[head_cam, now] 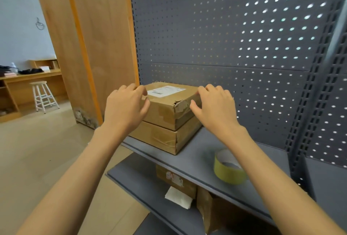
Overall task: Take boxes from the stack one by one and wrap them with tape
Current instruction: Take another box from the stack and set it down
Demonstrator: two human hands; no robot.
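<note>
Bracketing the top box (165, 103), my left hand (125, 107) and right hand (216, 107) sit at its two ends. Fingers are loosely curled, grasping nothing yet; its long axis runs between my palms, equally near both.

**Count of things in view**

Two cardboard boxes are stacked on the grey shelf (197, 152): the top box (169, 103) and the bottom box (159, 137), at about 12 o'clock from the viewer. One roll of tape (228, 169) lies at 2 o'clock from the stack. Two hands reach in: the left hand (124, 107) and the right hand (216, 107). On the lower shelf (135, 180), at 6 o'clock, two more boxes (178, 180) and one white paper (178, 198). One white stool (44, 96) stands at 9 o'clock.
</note>
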